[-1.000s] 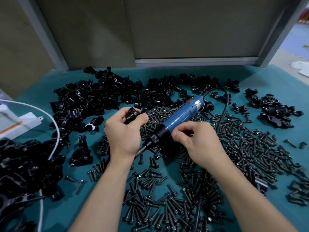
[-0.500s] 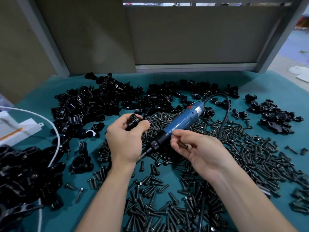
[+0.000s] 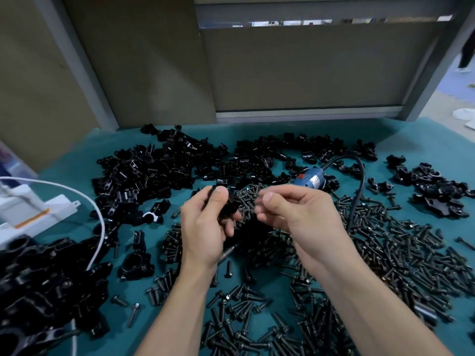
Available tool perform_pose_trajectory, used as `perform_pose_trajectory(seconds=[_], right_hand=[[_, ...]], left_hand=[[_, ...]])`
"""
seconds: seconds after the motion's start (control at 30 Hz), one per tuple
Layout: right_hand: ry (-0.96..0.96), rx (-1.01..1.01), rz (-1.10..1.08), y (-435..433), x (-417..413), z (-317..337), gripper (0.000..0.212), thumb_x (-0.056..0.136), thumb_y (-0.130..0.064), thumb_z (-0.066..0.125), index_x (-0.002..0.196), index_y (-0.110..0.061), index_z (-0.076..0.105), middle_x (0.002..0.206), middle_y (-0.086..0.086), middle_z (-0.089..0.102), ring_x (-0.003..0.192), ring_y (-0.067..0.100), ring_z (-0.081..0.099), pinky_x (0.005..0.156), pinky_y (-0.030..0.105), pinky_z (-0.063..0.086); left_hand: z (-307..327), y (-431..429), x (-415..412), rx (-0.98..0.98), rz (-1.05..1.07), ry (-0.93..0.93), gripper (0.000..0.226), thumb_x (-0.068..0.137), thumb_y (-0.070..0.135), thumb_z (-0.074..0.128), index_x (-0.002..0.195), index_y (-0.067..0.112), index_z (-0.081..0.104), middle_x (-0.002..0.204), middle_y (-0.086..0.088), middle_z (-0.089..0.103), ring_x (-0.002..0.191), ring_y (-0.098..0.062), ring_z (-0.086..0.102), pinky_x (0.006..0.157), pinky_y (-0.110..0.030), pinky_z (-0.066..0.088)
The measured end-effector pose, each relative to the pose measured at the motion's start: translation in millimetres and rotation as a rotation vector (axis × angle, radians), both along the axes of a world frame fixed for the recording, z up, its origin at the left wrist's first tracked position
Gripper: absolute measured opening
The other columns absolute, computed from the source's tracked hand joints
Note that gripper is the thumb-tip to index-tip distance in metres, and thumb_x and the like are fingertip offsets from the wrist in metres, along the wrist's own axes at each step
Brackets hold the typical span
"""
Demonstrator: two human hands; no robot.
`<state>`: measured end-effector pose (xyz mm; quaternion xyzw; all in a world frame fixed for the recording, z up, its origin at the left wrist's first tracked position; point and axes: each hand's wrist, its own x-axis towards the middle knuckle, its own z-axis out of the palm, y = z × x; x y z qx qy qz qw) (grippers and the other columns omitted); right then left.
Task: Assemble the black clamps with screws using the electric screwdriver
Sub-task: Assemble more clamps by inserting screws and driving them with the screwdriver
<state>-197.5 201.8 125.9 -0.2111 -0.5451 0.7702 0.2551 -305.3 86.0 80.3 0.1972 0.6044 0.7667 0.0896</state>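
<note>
Above the teal tabletop (image 3: 424, 140), both hands are up in the air, close together. The left hand (image 3: 203, 227) has its thumb and fingers curled round a black clamp (image 3: 227, 205) and holds it tight. The right hand (image 3: 298, 217) is just beside it. Its thumb and fingers are curled close as if pinching something tiny, but I cannot tell if a screw is in there. The electric screwdriver (image 3: 309, 179) lies on the tabletop behind the hands, on top of the loose screws (image 3: 401, 253). No hand touches it.

If there is a screw, it could slip out and fall among the others, because it is small and held only by the fingertips. It could also go into the clamp's hole crooked, and then the screwdriver would jam it. The cord (image 3: 359, 181) loops over the screws, so a quick grab for the tool could drag some off the pile.

A second ago the hands were lower, near the tabletop, and the right hand's fingers were at the blue tool. Now both hands have come up and the right hand is off the tool. The left hand kept its clamp. The screwdriver has stayed where it was.
</note>
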Motion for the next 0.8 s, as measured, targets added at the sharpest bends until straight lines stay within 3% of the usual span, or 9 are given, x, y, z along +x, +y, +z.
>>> perform_pose_trajectory(seconds=[0.17, 0.4, 0.5, 0.57, 0.67, 0.8], right_hand=[[0.08, 0.102, 0.05, -0.1, -24.2, 21.9, 0.023, 0.085, 0.017, 0.069, 0.088, -0.003, 0.078, 0.078, 0.016, 0.078, 0.074, 0.019, 0.077, 0.07, 0.021, 0.06], [-0.137, 0.561, 0.077, 9.4, -22.3, 17.0, 0.019, 0.097, -0.003, 0.066, 0.084, -0.011, 0.077, 0.068, 0.008, 0.074, 0.056, 0.018, 0.068, 0.055, 0.026, 0.057], [-0.259, 0.786, 0.073, 9.4, -20.7, 16.5, 0.019, 0.095, -0.014, 0.071, 0.079, -0.023, 0.077, 0.064, -0.002, 0.072, 0.058, 0.018, 0.068, 0.061, 0.032, 0.06], [-0.304, 0.89, 0.043, 8.6, -20.6, 17.4, 0.016, 0.094, -0.021, 0.074, 0.079, -0.027, 0.077, 0.062, -0.01, 0.071, 0.057, 0.013, 0.066, 0.061, 0.029, 0.059], [-0.317, 0.953, 0.017, 8.1, -20.2, 21.0, 0.014, 0.093, -0.025, 0.075, 0.079, -0.027, 0.078, 0.061, -0.014, 0.069, 0.053, 0.01, 0.062, 0.054, 0.02, 0.052], [-0.33, 0.954, 0.022, 7.9, -18.7, 24.2, 0.013, 0.094, -0.024, 0.074, 0.081, -0.026, 0.079, 0.062, -0.009, 0.069, 0.057, 0.014, 0.064, 0.062, 0.029, 0.057]], left_hand=[[1.8, -1.0, -1.8, 0.039, -0.07, -0.016, 0.042, 0.107, 0.031, 0.051, 0.091, -0.007, 0.058, 0.065, -0.011, 0.058, 0.044, -0.013, 0.042, 0.041, -0.017, 0.032], [5.6, -3.1, -4.3, 0.092, -0.156, -0.081, 0.048, 0.098, 0.039, 0.063, 0.099, -0.009, 0.06, 0.077, -0.008, 0.057, 0.057, -0.011, 0.053, 0.043, -0.018, 0.034], [6.0, -2.7, -5.1, 0.055, -0.187, -0.005, 0.044, 0.097, 0.035, 0.056, 0.094, -0.008, 0.059, 0.073, -0.005, 0.056, 0.058, -0.013, 0.048, 0.043, -0.019, 0.032], [6.9, -2.9, -5.3, 0.046, -0.19, 0.024, 0.041, 0.097, 0.035, 0.056, 0.09, -0.005, 0.06, 0.071, -0.003, 0.054, 0.057, -0.014, 0.045, 0.042, -0.02, 0.031], [7.6, -3.8, -5.3, 0.051, -0.178, 0.024, 0.039, 0.096, 0.034, 0.057, 0.088, -0.003, 0.06, 0.07, -0.004, 0.052, 0.057, -0.015, 0.045, 0.042, -0.019, 0.031], [5.2, -3.5, -6.6, 0.036, -0.191, 0.04, 0.042, 0.095, 0.033, 0.057, 0.091, -0.008, 0.058, 0.07, -0.009, 0.053, 0.052, -0.022, 0.04, 0.042, -0.019, 0.031]])
